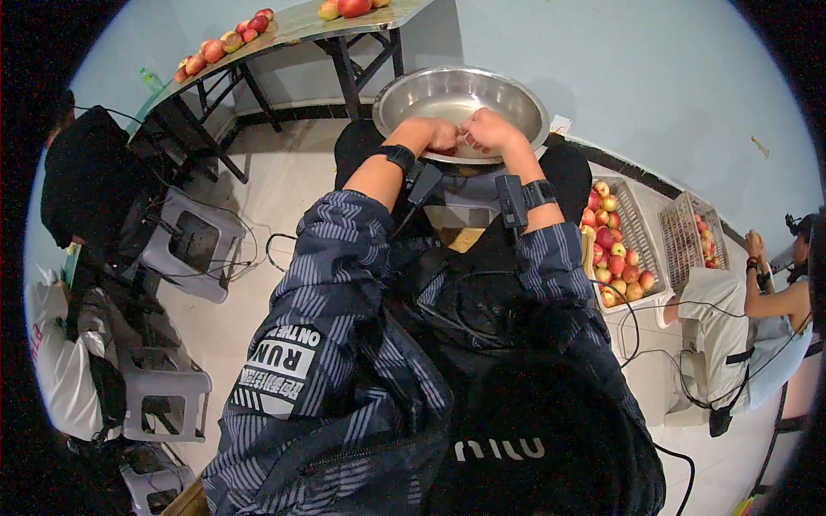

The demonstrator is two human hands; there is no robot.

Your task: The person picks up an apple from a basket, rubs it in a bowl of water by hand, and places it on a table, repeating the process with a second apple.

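A wide steel basin (413,90) stands in front of me, between my knees, with shallow, cloudy-looking liquid at its bottom. Over its near side my left hand (440,135) is closed, the fingers curled inward. My right hand (489,131) is close beside it, also closed, with the fingertips bent down towards the left hand. Small reddish patches show below both hands near the basin's rim, too indistinct to name. Whatever the fingers grip is hidden. Each wrist carries a dark strap with a box-shaped device.
To the right, a plastic crate (647,232) holds many apples, beside a second crate (675,230). A seated person (757,318) is at far right. Apples (213,52) line a table (301,24) at back left. Stools (194,232) and people are left; cables cross the floor.
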